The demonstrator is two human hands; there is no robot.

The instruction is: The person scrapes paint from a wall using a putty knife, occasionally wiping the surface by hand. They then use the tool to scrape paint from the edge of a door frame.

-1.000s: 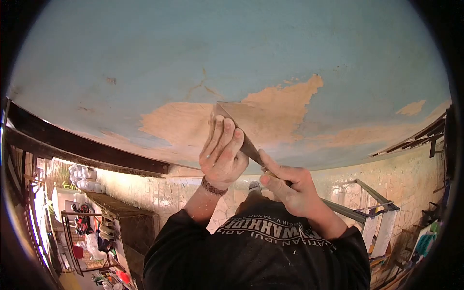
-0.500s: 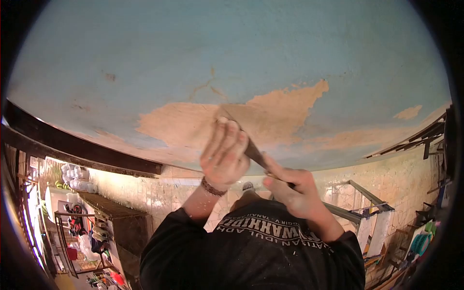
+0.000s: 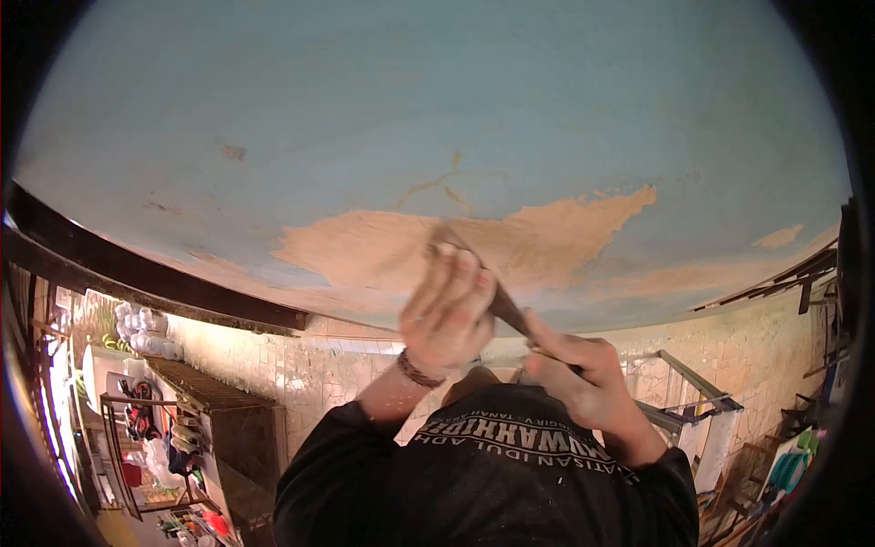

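A long, dark, knife-like blade (image 3: 513, 313) slants across the middle of the view, its upper end at a bare tan patch (image 3: 365, 242) in the blue painted surface (image 3: 437, 82). My right hand (image 3: 583, 372) is closed around its lower end, which is mostly hidden in the fist. Along the upper part, the fingers of my left hand (image 3: 447, 314) press on the blade; they are smeared by motion. A dark bracelet (image 3: 419, 369) circles my left wrist. Ragged paint edges border the patch, and thin cracks (image 3: 447, 187) run just above it.
A dark beam (image 3: 155, 273) runs along the left. Beyond it stand a brown cabinet (image 3: 241, 438) and a rack (image 3: 137, 456) with assorted items. At the right are a metal-framed stand (image 3: 697, 387) and a turquoise basket (image 3: 786, 471). Light tiles (image 3: 319, 374) show behind my arms.
The view has shifted, so the patch and cracks sit lower and farther right. Both hands and the blade appear lower and to the right too, with the same hold.
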